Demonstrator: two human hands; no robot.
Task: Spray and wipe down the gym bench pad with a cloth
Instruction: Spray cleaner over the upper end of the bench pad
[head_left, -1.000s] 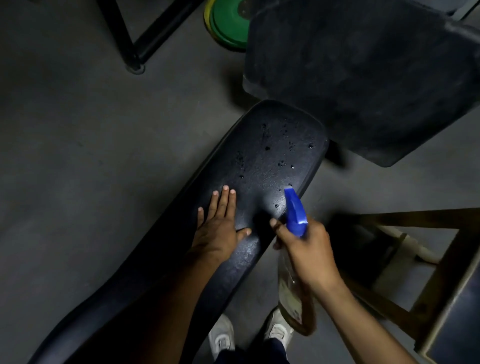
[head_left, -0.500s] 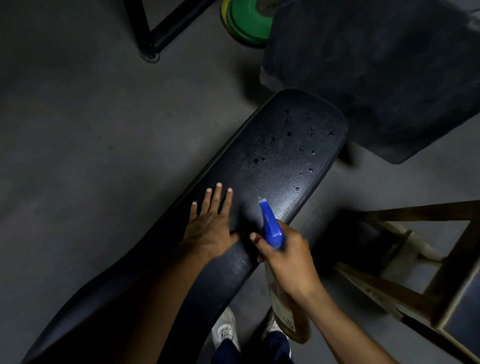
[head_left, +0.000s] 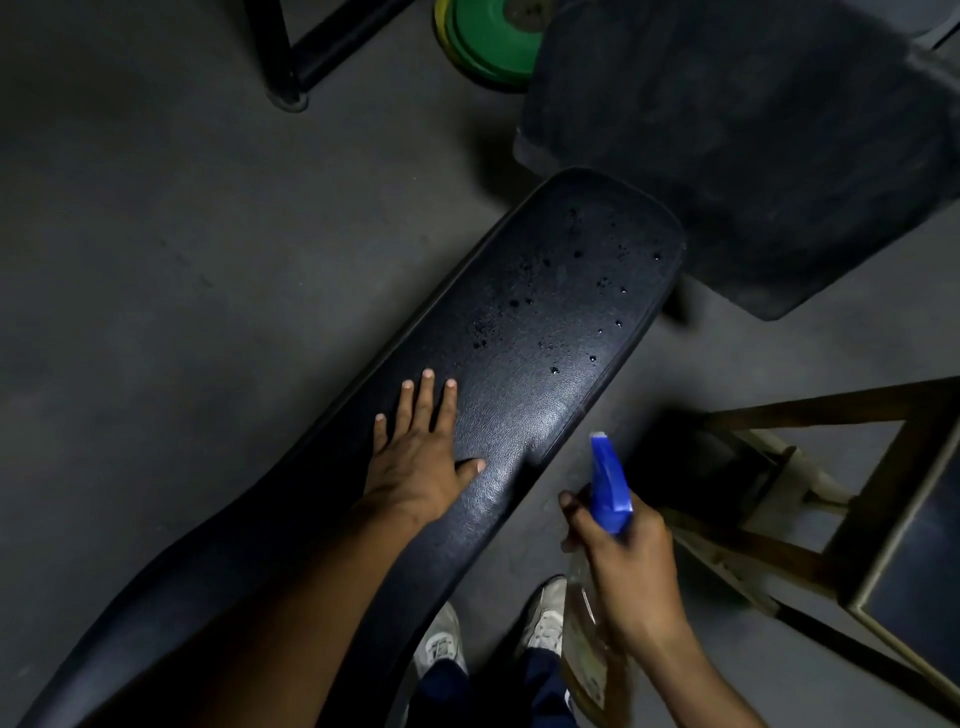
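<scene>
From the head camera the light is dim, and much is cut off: the bench pad (head_left: 524, 364) runs out of the picture at 7 o'clock, the left forearm hides part of its near length, and no cloth can be made out anywhere. The second dark pad (head_left: 753, 156) at 1 o'clock is blurred and clipped by the right edge. The green weight plate (head_left: 488, 36) at 12 o'clock is cut by the top edge, and the black frame leg (head_left: 283, 57) at 11 o'clock likewise.

The bench pad is black, with a fine leather grain, lying on a slant from 7 o'clock to 1 o'clock across the grey floor (head_left: 156, 260). Dark droplets speckle its far end (the near half looks dry, with a soft sheen).

The left hand (head_left: 421, 457) lies flat on the pad near the centre, fingers straight and spread, thumb out toward 3 o'clock, grasping nothing. The right hand (head_left: 623, 566) at 5 o'clock is wrapped round the neck of a spray bottle (head_left: 592, 644), just off the pad's right edge. Its blue trigger head (head_left: 608, 483) points toward 12 o'clock; the clear body holds a yellowish liquid, its level hard to judge.

A wooden stool (head_left: 841, 519) stands at 4 o'clock, and white shoes (head_left: 543, 623) show at 6 o'clock.
</scene>
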